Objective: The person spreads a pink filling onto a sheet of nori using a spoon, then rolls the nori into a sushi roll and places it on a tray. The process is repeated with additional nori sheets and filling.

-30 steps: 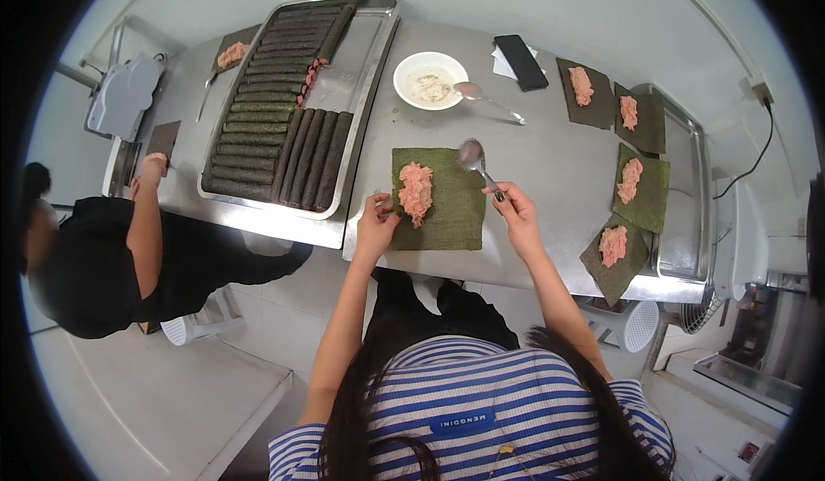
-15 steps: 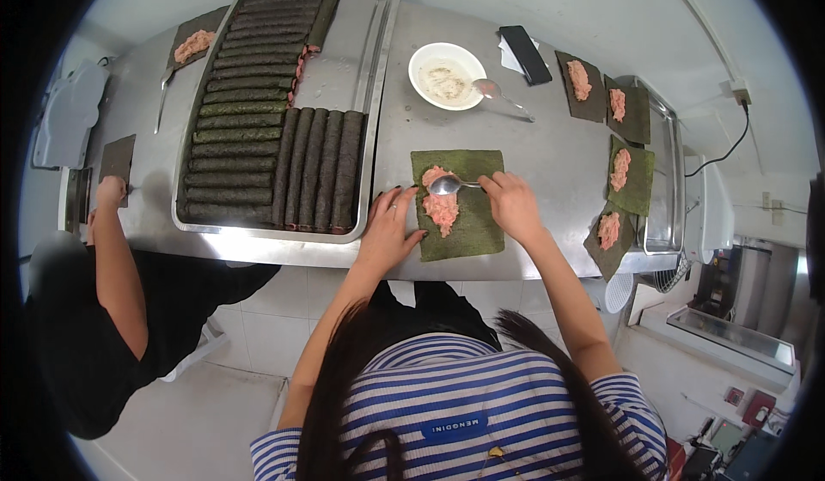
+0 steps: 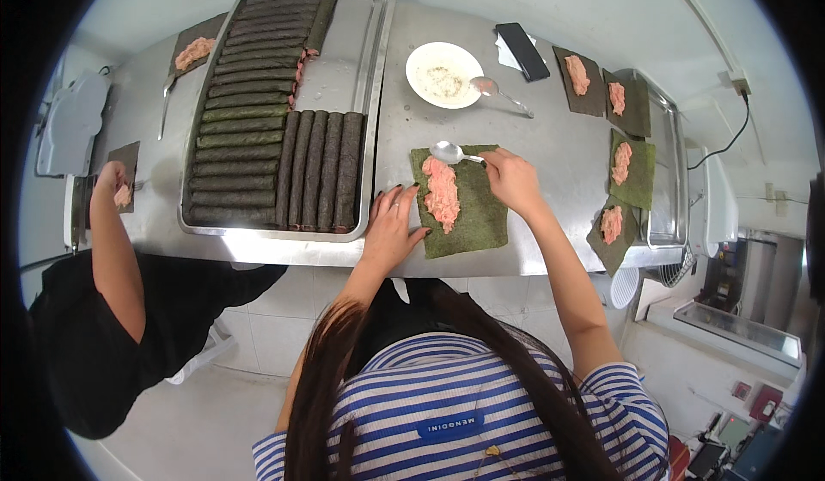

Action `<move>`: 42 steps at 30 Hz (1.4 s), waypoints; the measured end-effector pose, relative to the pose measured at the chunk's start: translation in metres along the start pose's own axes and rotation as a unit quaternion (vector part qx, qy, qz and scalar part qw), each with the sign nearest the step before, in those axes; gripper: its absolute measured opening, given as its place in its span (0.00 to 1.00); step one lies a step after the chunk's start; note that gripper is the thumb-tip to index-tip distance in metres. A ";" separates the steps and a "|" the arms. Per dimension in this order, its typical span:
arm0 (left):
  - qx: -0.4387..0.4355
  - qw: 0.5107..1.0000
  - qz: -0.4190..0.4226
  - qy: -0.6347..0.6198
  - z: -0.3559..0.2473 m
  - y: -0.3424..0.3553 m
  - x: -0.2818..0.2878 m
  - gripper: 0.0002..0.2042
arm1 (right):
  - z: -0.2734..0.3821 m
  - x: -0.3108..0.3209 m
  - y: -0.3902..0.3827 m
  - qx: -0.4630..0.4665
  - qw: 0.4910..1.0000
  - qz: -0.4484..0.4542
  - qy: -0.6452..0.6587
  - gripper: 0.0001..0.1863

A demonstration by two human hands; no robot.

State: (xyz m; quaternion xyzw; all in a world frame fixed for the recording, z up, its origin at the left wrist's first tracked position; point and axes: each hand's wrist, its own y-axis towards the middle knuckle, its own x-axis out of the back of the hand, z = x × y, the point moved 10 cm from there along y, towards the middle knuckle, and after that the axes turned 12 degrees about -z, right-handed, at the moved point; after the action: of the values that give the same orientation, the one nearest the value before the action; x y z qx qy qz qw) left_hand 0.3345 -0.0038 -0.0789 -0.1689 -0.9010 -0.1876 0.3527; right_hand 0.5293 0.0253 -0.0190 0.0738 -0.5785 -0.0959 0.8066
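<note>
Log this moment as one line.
right hand: holding spoon | spoon bowl: at far end of pink filling | left hand: at seaweed sheet's left edge

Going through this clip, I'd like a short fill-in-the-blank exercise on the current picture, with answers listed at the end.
1. The right hand holds a metal ____.
2. On the green seaweed sheet by the left hand, the pink filling lies nearer the person's ____ side.
3. The white bowl stands to the ____ of the metal tray of rolls.
4. The phone is coloured ____.

Missing words: spoon; left; right; black.
</note>
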 end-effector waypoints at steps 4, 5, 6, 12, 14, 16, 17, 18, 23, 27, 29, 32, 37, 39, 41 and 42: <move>0.012 1.000 -0.012 0.013 -0.003 -0.003 0.003 0.39 | 0.021 0.024 -0.007 0.028 0.996 0.053 0.071 0.13; 0.018 1.000 -0.010 0.013 -0.003 -0.002 0.007 0.39 | 0.032 0.030 -0.015 0.073 0.995 0.053 0.037 0.14; 0.023 1.000 -0.007 0.012 -0.003 -0.002 0.008 0.39 | 0.043 0.035 -0.026 0.118 0.992 0.052 0.000 0.15; 0.006 1.000 -0.016 0.016 -0.007 -0.003 0.009 0.40 | 0.072 0.021 -0.061 0.272 0.958 -0.014 -0.095 0.14; 0.005 1.000 -0.015 0.017 -0.009 -0.004 0.008 0.40 | 0.072 0.015 -0.058 0.270 0.956 -0.018 -0.111 0.12; 0.006 1.000 -0.012 0.017 -0.010 -0.005 0.007 0.40 | 0.068 0.010 -0.052 0.261 0.958 -0.019 -0.116 0.09; 0.005 1.000 -0.016 0.020 -0.009 -0.005 0.008 0.40 | 0.068 0.007 -0.049 0.264 0.957 -0.023 -0.120 0.09; 0.004 1.000 -0.019 0.021 -0.010 -0.005 0.008 0.39 | 0.067 0.004 -0.045 0.266 0.956 -0.027 -0.125 0.08; 0.012 1.000 -0.013 0.013 -0.010 -0.005 0.006 0.40 | 0.049 -0.017 -0.025 0.213 0.968 0.005 -0.133 0.15; 0.012 0.999 -0.003 0.030 -0.010 -0.005 0.006 0.39 | 0.030 0.000 -0.007 0.098 0.993 -0.010 -0.057 0.10; 0.011 0.999 -0.003 0.037 -0.009 -0.005 0.005 0.40 | 0.019 0.012 -0.004 0.037 0.999 0.003 0.012 0.09; 0.021 0.999 0.006 0.048 -0.008 -0.007 0.002 0.44 | 0.003 0.002 -0.018 -0.022 0.982 0.073 0.174 0.09; 0.043 0.993 0.053 0.100 -0.014 -0.014 -0.009 0.51 | -0.034 -0.082 -0.086 -0.234 0.832 0.213 0.455 0.10; 0.025 0.993 0.039 0.106 -0.019 -0.015 -0.011 0.52 | -0.049 -0.083 -0.084 -0.237 0.822 0.171 0.489 0.11; 0.022 0.993 0.037 0.111 -0.021 -0.018 -0.016 0.53 | -0.068 -0.082 -0.076 -0.234 0.833 0.149 0.478 0.14; 0.029 0.992 0.040 0.113 -0.021 -0.020 -0.019 0.53 | -0.067 -0.077 -0.071 -0.209 0.865 0.144 0.433 0.14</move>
State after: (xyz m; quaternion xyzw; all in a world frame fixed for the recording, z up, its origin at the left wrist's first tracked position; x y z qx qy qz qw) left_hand 0.3513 -0.0337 -0.0823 -0.1719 -0.8530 -0.1653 0.4643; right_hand 0.5639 -0.0244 -0.1274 -0.1469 -0.1420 -0.0560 0.9773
